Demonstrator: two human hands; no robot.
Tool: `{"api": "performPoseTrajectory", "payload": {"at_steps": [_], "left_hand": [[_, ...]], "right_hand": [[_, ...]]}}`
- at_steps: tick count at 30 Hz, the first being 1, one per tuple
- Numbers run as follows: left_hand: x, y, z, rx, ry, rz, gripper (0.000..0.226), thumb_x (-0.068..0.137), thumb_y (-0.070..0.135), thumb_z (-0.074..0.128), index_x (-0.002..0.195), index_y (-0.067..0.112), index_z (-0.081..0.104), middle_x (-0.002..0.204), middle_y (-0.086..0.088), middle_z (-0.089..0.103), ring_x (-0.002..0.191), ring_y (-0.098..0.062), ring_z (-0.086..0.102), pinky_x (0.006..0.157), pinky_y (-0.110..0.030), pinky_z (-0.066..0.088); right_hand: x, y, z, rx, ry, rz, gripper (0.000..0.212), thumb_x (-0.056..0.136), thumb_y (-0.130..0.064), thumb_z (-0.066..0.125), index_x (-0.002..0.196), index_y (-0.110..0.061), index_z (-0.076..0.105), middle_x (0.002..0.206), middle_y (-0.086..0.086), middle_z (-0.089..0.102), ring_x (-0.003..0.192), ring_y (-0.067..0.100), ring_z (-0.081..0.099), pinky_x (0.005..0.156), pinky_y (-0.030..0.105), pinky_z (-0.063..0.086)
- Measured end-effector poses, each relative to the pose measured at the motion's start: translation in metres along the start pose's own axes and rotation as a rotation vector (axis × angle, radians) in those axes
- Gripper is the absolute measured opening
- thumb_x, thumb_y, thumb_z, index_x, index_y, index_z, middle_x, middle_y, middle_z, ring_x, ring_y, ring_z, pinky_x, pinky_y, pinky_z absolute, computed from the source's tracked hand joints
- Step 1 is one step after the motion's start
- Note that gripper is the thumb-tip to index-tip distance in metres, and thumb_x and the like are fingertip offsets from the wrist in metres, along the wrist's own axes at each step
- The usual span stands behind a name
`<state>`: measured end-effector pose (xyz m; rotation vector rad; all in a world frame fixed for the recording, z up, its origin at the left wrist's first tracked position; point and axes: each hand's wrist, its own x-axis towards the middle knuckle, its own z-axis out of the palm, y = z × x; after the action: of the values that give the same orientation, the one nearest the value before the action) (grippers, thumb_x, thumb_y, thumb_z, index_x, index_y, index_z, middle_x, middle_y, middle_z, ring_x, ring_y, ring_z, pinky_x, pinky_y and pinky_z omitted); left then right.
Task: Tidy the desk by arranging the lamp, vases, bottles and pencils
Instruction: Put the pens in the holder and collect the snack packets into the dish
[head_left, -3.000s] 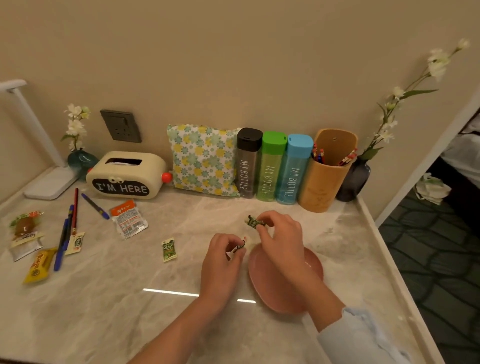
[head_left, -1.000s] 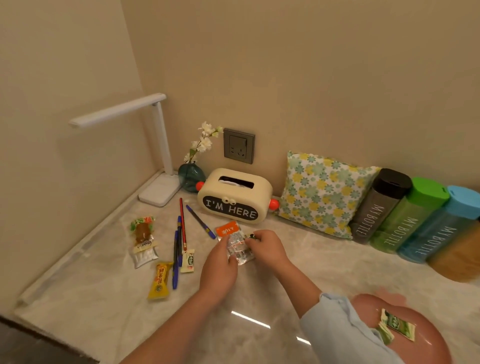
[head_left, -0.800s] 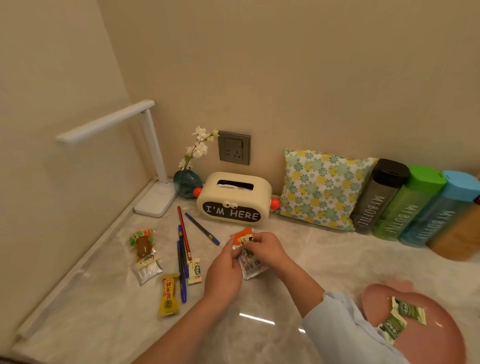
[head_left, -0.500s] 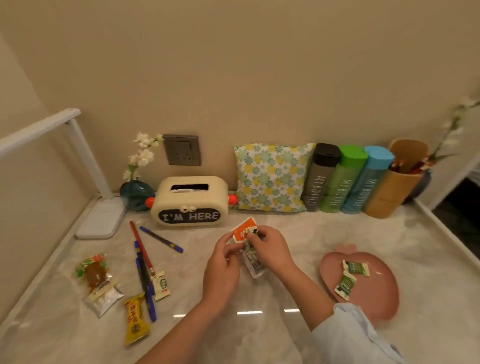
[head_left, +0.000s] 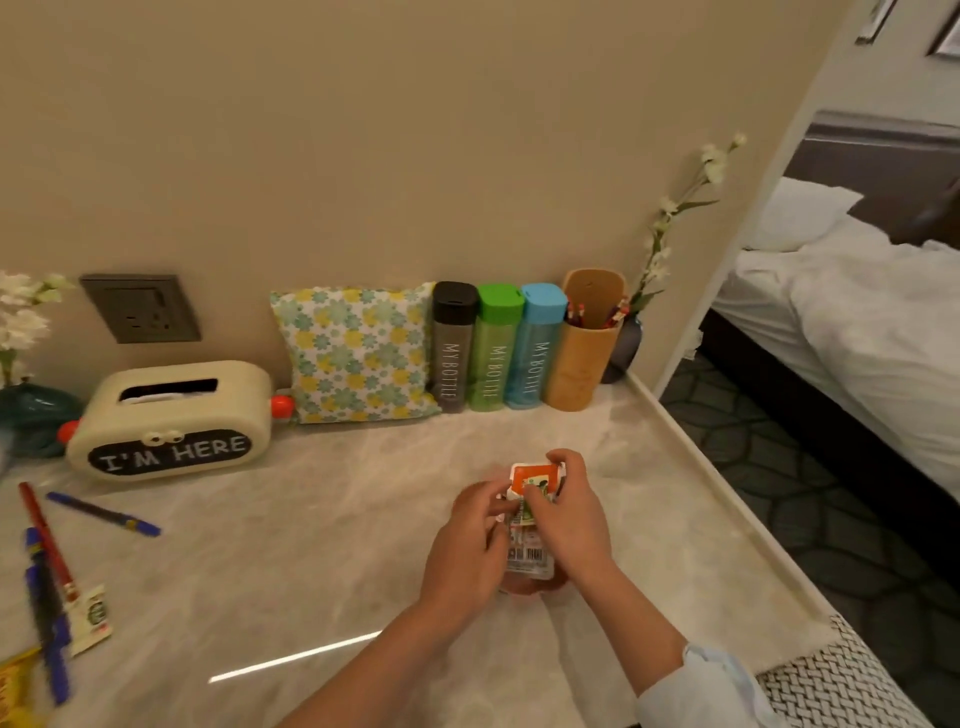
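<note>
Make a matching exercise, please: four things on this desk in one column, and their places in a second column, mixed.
Things:
1. green bottle
2. pencil holder
3. tissue box
4. snack packet

Places:
A. left of the floral cushion
B. held in both hands
C. between the black and blue bottles
D. right of the blue bottle

Pairs: 1-C, 2-D, 3-A, 4-B

I see bare marble desk left of my hands and ahead of them, free passage. Beyond, the back wall is lined: tissue box, cushion, three bottles, pencil cup. Far left, loose pens (blurred) clutter the way.
</note>
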<state>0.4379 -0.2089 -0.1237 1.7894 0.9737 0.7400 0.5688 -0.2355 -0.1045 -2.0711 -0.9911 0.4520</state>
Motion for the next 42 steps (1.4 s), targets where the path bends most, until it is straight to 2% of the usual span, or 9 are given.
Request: {"api": "performPoseTrajectory", "payload": {"at_steps": [3, 7, 14, 18, 21, 27, 30, 36, 42], "left_hand": [[0.0, 0.002, 0.02, 0.154, 0.047, 0.098, 0.05, 0.089, 0.006, 0.052, 0.132, 0.031, 0.05, 0.133, 0.01, 0.05, 0.116, 0.006, 0.044, 0.102, -0.012, 0.037], [-0.001, 0.0, 0.032, 0.243, 0.08, 0.11, 0.059, 0.085, 0.004, 0.05, 0.132, 0.039, 0.049, 0.125, 0.015, 0.056, 0.116, -0.002, 0.051, 0.101, -0.03, 0.043], [-0.006, -0.001, 0.041, 0.458, 0.184, 0.066, 0.06, 0.085, 0.006, 0.05, 0.136, 0.036, 0.045, 0.119, 0.015, 0.062, 0.128, -0.01, 0.038, 0.117, -0.037, 0.02], [-0.01, -0.002, 0.041, 0.478, 0.205, 0.021, 0.058, 0.087, 0.006, 0.046, 0.138, 0.033, 0.041, 0.135, 0.01, 0.052, 0.134, -0.013, 0.033, 0.118, -0.034, 0.018], [-0.012, 0.003, 0.036, 0.445, 0.26, 0.034, 0.06, 0.083, 0.001, 0.045, 0.134, 0.034, 0.042, 0.131, 0.015, 0.052, 0.125, -0.006, 0.042, 0.117, -0.03, 0.021], [-0.017, 0.001, 0.015, 0.423, 0.366, -0.052, 0.049, 0.09, 0.01, 0.047, 0.134, 0.032, 0.045, 0.098, 0.017, 0.063, 0.102, -0.002, 0.055, 0.119, -0.03, 0.015], [-0.026, -0.005, -0.005, 0.366, 0.434, -0.109, 0.052, 0.088, 0.007, 0.048, 0.134, 0.032, 0.046, 0.1, 0.019, 0.06, 0.104, -0.004, 0.053, 0.114, -0.026, 0.025], [-0.055, -0.025, -0.064, 0.266, 0.597, -0.226, 0.05, 0.088, 0.006, 0.048, 0.127, 0.037, 0.048, 0.102, 0.023, 0.057, 0.101, 0.003, 0.052, 0.084, -0.022, 0.047], [-0.091, -0.048, -0.134, 0.302, 0.756, -0.362, 0.044, 0.091, 0.011, 0.049, 0.12, 0.045, 0.05, 0.104, 0.025, 0.056, 0.099, 0.008, 0.053, 0.079, -0.011, 0.043]], "right_hand": [[0.004, 0.022, -0.007, -0.112, -0.032, 0.02, 0.044, 0.089, -0.037, 0.056, 0.129, -0.034, 0.038, 0.11, -0.002, 0.067, 0.099, 0.023, 0.065, 0.087, 0.04, 0.05], [0.009, 0.041, -0.007, -0.32, 0.017, -0.055, 0.038, 0.084, -0.043, 0.059, 0.12, -0.032, 0.05, 0.113, -0.005, 0.062, 0.113, 0.021, 0.051, 0.093, 0.037, 0.032], [0.014, 0.062, 0.002, -0.329, -0.048, -0.13, 0.054, 0.082, -0.049, 0.062, 0.13, -0.029, 0.046, 0.147, -0.002, 0.033, 0.139, 0.02, 0.024, 0.11, 0.039, 0.02], [0.014, 0.062, 0.004, -0.323, -0.082, -0.16, 0.056, 0.082, -0.05, 0.062, 0.131, -0.029, 0.044, 0.149, -0.001, 0.031, 0.14, 0.02, 0.022, 0.111, 0.04, 0.018], [0.015, 0.056, 0.002, -0.299, -0.072, -0.223, 0.05, 0.082, -0.051, 0.062, 0.126, -0.03, 0.047, 0.148, 0.0, 0.032, 0.14, 0.021, 0.023, 0.114, 0.041, 0.016], [0.01, 0.019, 0.006, -0.16, -0.053, -0.369, 0.032, 0.087, -0.043, 0.06, 0.115, -0.029, 0.054, 0.141, -0.003, 0.039, 0.137, 0.017, 0.028, 0.115, 0.041, 0.019], [0.001, -0.008, 0.022, -0.039, -0.134, -0.43, 0.026, 0.09, -0.035, 0.059, 0.115, -0.029, 0.055, 0.138, -0.007, 0.044, 0.133, 0.013, 0.034, 0.112, 0.035, 0.027], [-0.024, -0.063, 0.073, 0.146, -0.35, -0.58, 0.02, 0.095, -0.023, 0.052, 0.114, -0.026, 0.056, 0.119, -0.012, 0.053, 0.116, 0.008, 0.047, 0.098, 0.026, 0.037], [-0.058, -0.117, 0.134, 0.169, -0.545, -0.63, 0.02, 0.093, -0.023, 0.054, 0.111, -0.03, 0.059, 0.111, -0.019, 0.054, 0.111, 0.003, 0.05, 0.095, 0.022, 0.04]]}}
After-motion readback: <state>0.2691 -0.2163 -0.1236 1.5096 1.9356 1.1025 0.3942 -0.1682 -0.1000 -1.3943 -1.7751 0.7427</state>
